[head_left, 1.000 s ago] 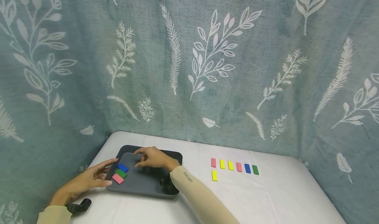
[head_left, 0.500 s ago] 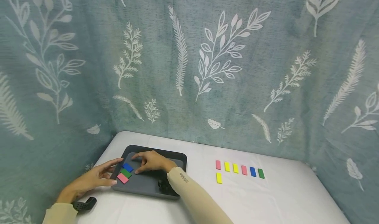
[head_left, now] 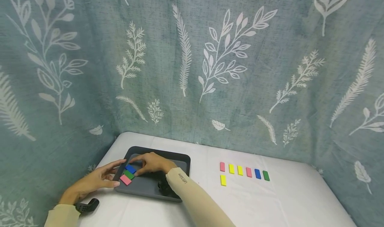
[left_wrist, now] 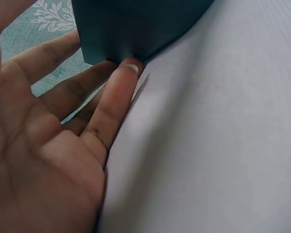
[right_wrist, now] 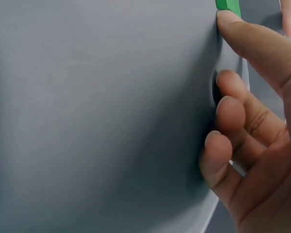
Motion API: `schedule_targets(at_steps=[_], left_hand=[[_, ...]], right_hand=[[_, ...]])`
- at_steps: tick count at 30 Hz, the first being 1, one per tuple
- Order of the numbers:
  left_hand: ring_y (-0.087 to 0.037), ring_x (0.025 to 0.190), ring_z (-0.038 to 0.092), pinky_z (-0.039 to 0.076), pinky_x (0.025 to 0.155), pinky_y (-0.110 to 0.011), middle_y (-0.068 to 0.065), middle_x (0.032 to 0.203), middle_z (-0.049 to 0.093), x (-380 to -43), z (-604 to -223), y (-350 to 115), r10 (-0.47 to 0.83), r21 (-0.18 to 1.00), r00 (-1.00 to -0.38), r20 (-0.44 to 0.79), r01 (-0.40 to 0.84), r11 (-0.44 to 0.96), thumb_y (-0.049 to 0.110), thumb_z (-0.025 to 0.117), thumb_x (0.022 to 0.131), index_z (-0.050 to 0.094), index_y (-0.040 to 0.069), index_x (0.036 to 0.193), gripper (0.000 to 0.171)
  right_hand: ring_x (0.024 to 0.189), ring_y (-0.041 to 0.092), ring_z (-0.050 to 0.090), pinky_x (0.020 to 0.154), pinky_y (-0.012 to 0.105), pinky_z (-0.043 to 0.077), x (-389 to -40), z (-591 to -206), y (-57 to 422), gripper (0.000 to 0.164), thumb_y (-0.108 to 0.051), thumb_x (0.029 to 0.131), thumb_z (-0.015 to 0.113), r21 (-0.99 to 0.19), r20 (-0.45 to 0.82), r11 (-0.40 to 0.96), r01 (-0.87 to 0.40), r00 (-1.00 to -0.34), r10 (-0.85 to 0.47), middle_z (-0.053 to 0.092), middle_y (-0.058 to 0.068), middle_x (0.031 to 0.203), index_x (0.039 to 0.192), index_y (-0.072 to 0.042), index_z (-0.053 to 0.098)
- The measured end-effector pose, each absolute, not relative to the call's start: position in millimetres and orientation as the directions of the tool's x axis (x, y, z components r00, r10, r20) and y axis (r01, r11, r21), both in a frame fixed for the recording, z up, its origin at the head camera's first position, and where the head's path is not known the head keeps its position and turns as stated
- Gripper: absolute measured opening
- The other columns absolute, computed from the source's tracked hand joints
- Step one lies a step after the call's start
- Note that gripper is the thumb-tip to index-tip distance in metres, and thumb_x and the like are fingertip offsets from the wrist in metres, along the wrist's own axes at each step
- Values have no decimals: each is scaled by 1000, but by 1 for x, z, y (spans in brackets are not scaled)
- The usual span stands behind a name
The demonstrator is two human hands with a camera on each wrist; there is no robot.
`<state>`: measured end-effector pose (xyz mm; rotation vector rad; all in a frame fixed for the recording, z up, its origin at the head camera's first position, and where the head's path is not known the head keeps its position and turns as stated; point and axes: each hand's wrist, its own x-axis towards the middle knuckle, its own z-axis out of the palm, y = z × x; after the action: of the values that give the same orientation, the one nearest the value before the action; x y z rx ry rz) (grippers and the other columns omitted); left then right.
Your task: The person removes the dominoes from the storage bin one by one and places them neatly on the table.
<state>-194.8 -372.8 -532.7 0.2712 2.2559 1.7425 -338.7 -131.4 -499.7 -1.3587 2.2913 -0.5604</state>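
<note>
In the head view, a dark grey tray (head_left: 147, 188) holds a blue block (head_left: 130, 169), a green block (head_left: 130, 175) and a pink block (head_left: 125, 179), lying side by side near its left wall. My left hand (head_left: 90, 182) rests at the tray's left side, fingers and thumb spread along the rim; the left wrist view has its fingertips against the tray's outer corner. Over the tray, my right hand (head_left: 153, 162) reaches to the blocks. Its thumb touches the green block's end, also seen in the right wrist view, while the index finger stretches beyond the blue block. The other fingers bend inward.
Right of the tray, a row of flat blocks lies on the white table (head_left: 240, 203): pink (head_left: 222, 166), yellow, blue (head_left: 257, 173) and green (head_left: 266, 175). A single yellow block (head_left: 223, 180) lies before the row. A leaf-patterned curtain (head_left: 192, 70) surrounds the table.
My right hand has moved left and closer to the blocks, its thumb now at the green block. The left hand stays at the tray's side. The head view has shifted slightly.
</note>
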Motion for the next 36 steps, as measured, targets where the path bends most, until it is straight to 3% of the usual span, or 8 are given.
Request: schedule_targets(at_steps=[7, 16, 26, 36], left_hand=[[-38, 133, 43, 44, 96, -49, -23, 153, 40, -198, -533, -372, 336, 969, -938, -90, -5, 245, 14, 69, 99, 24, 20, 165, 80], [-45, 138, 36, 43, 98, -55, -21, 164, 22, -200, -534, -370, 328, 967, -941, -83, 4, 256, 15, 72, 98, 26, 18, 164, 81], [-39, 130, 46, 44, 94, -49, -27, 155, 36, -199, -531, -369, 346, 970, -936, -65, 23, 244, 13, 72, 97, 24, 14, 164, 82], [-35, 131, 46, 45, 95, -45, -23, 157, 36, -198, -534, -373, 312, 967, -945, -99, -18, 254, 15, 72, 97, 26, 17, 164, 81]], right_hand=[[56, 3, 53, 57, 18, 45, -340, -499, -132, 52, -29, 93, 80, -512, -138, 440, -738, -436, -890, 62, -7, 66, 142, -25, 64], [60, 2, 54, 59, 18, 44, -337, -500, -133, 51, -28, 93, 79, -491, -103, 415, -766, -422, -901, 64, -9, 72, 142, -25, 64], [61, 1, 56, 59, 17, 45, -338, -502, -133, 46, -28, 91, 82, -501, -89, 437, -747, -459, -884, 64, -9, 73, 134, -17, 68], [63, 1, 60, 61, 17, 47, -342, -499, -123, 45, -29, 91, 82, -563, -44, 421, -711, -482, -875, 66, -14, 72, 129, -9, 66]])
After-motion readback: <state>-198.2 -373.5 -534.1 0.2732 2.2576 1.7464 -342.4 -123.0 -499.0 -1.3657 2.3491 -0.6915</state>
